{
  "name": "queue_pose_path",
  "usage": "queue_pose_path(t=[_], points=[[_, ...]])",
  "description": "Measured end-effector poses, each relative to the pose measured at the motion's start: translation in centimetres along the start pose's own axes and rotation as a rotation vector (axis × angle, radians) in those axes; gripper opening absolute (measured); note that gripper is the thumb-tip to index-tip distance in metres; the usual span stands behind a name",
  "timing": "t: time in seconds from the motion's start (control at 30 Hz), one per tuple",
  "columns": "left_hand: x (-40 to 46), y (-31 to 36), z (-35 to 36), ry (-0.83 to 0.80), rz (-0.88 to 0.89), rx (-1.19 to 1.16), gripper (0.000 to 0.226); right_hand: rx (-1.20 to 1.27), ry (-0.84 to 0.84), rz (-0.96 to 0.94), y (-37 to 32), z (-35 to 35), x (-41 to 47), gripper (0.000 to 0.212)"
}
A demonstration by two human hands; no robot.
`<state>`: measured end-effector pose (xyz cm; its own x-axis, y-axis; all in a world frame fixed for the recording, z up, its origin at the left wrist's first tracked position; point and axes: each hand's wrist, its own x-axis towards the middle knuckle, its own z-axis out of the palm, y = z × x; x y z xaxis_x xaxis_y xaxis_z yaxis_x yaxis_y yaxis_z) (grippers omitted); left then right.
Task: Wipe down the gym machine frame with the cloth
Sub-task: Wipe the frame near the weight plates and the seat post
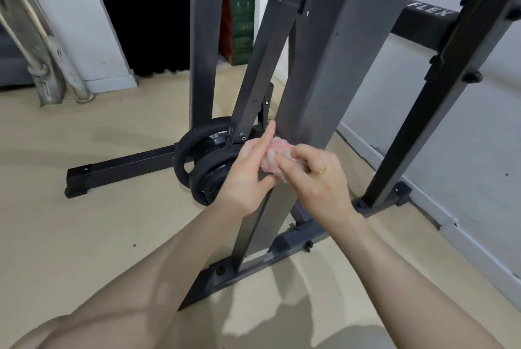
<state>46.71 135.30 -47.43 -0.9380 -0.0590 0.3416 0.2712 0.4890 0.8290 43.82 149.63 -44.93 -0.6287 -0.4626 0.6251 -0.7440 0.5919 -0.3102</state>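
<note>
We pinch the cloth [272,161] between our left hand [248,176] and right hand [318,176] against the frame [318,66], low down, and bunched so small it could slip or miss dust.

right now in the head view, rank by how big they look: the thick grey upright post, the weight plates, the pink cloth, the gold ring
1. Thick grey upright post, largest, though nearness to the camera inflates it.
2. Weight plates.
3. Pink cloth, partly hidden, held by the left hand and right hand.
4. Gold ring, smallest.
</note>
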Motion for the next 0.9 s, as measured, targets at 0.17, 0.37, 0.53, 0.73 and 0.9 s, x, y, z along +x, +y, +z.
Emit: queue_pose_path(t=[0.17,0.37,0.53,0.73,0.9], points=[[-0.3,0.6,0.2,0.026,-0.076,0.008,0.084,-0.264,0.499,-0.139,2.0,-2.3,2.4,0.028],[-0.6,1.5,0.8,0.088,-0.159,0.014,0.084,-0.177,0.282,-0.023,2.3,-0.6,-2.0,0.024],[-0.7,2.4,1.1,0.123,-0.224,-0.070,0.085,0.123,0.474,0.045,1.9,-1.8,1.7,0.018],[-1.0,2.8,1.0,0.105,-0.245,-0.155,0.083,0.054,0.301,-0.118,1.0,2.3,-2.9,0.030],[-1.5,3.0,-0.8,-0.028,-0.342,-0.478,0.090,0.045,0.313,-0.080,1.1,1.5,-1.2,0.023]])
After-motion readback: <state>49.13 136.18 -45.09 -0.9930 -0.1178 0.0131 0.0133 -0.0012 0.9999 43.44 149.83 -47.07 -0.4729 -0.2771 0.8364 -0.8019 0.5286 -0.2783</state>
